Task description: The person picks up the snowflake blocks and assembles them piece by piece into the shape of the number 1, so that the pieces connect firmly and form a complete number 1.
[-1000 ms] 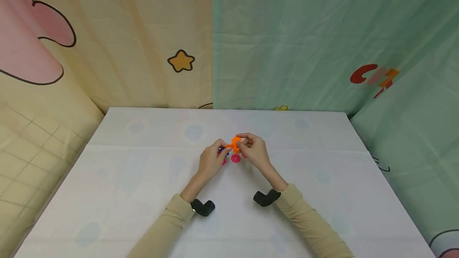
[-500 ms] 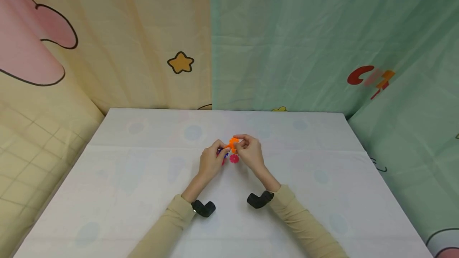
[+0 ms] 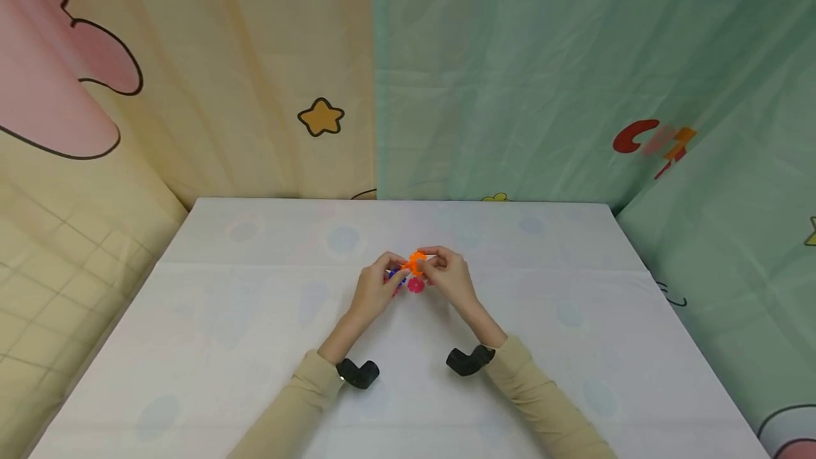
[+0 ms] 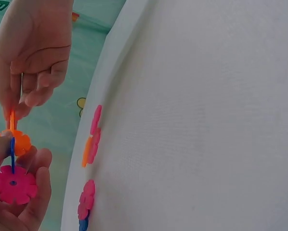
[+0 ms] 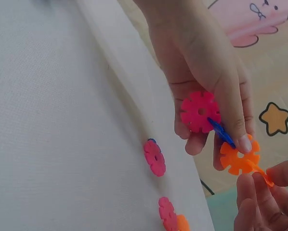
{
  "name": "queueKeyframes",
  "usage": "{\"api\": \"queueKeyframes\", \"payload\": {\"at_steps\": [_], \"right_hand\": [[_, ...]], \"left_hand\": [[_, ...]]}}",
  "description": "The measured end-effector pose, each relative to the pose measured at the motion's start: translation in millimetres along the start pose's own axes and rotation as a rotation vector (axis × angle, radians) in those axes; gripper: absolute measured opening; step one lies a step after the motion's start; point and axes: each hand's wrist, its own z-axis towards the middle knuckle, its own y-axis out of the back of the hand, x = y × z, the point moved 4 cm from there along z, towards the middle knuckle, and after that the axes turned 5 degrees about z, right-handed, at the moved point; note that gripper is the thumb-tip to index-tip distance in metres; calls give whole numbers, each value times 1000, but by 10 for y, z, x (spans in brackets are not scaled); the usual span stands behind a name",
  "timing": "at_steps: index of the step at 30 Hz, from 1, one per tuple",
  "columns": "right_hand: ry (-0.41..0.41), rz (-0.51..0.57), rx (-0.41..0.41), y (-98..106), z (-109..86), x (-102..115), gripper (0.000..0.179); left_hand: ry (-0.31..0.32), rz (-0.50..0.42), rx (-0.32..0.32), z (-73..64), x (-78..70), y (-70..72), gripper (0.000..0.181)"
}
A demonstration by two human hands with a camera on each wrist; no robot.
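Note:
My left hand [image 3: 375, 290] holds a joined row of notched plastic flower discs: a pink disc [image 5: 200, 111], a blue disc [image 5: 222, 132] set crosswise to it, and an orange disc [image 5: 239, 156]. Its thumb presses near the blue and orange ones. Thumb and fingers of my right hand [image 3: 451, 278] pinch a second orange disc [image 4: 12, 119], seen edge-on, which meets the first orange disc at its notched rim. Both hands are close together above the far half of the table, and the fingers partly cover the discs.
Beneath the hands, more discs lie on the white-covered table [image 3: 255, 346]: several pink ones, including one pink disc [image 5: 155, 158], an orange disc [image 4: 86, 151] and a blue disc [image 4: 84, 222]. Printed curtains [image 3: 510, 91] stand behind the table. Each wrist carries a black camera mount [image 3: 470, 360].
The right hand shifts slightly left, then back a little; both hands keep their hold on the discs. The head view tilts slightly, so the table sits a bit lower.

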Motion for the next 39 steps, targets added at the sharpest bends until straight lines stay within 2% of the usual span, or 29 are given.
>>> {"api": "queueKeyframes", "payload": {"at_steps": [5, 10, 15, 22, 30, 39], "right_hand": [[-16, -3, 41, -13, -13, 0, 24], [-54, 29, 88, -34, -27, -1, 27], [-81, 42, 116, -56, -64, 44, 30], [-91, 26, 131, -56, -205, 305, 30], [-48, 38, 142, -99, -54, 26, 30], [17, -37, 115, -45, -1, -7, 25]], "left_hand": [[24, -16, 17, -42, 38, 50, 16], [57, -81, 46, -74, 65, 92, 16], [49, -124, 52, -77, 60, 115, 15], [16, -45, -4, -84, 56, 133, 20], [7, 7, -87, -100, 85, 164, 19], [62, 60, -121, -94, 159, 266, 18]]}}
